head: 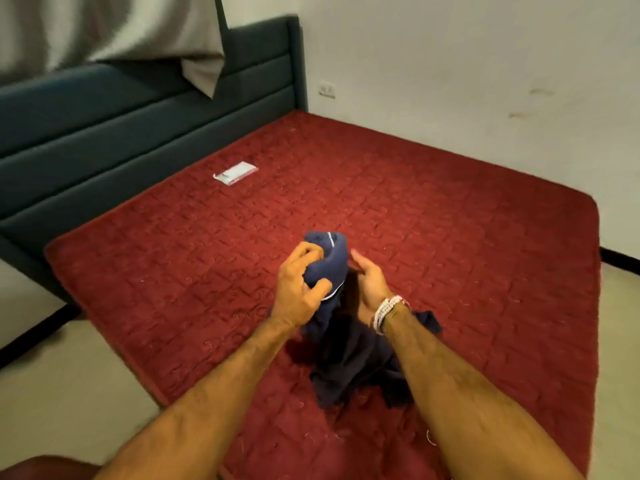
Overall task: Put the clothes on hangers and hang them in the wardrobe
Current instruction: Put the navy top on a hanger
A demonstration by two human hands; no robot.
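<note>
**Item:** garment [334,263], dark navy with a thin pale trim line, bunched. Held up over the middle of the mattress [467,244], toward its near edge. The lower folds trail down to the mattress; whether they rest on it cannot be told.

**Left hand** [299,284]: fingers [308,252] curled tight around the upper bundle of cloth, so the garment's weight is carried here.

**Right hand** [370,282]: fingers [358,259] extended almost straight alongside the cloth, with nothing gripped. Contact with the fabric cannot be confirmed. Beaded bracelets [388,311] are worn at the wrist.

**Also present:** a small white packet [235,173] on the mattress near the head edge, and a dark blue headboard [104,133].

**Not in view:** hanger, wardrobe.

**Step in hand (judged):** the garment is being gathered and sorted out, an early stage before any hanger is fitted. Nothing is hung yet.

**Next move (judged):**
- The cloth should be shaken open and the neck or waistband found.
- The free right hand is needed to take a second edge so the piece can be spread.
- A hanger must be fetched from outside the view.
- The twisted folds are likely to hide the openings until the piece is spread.
</note>
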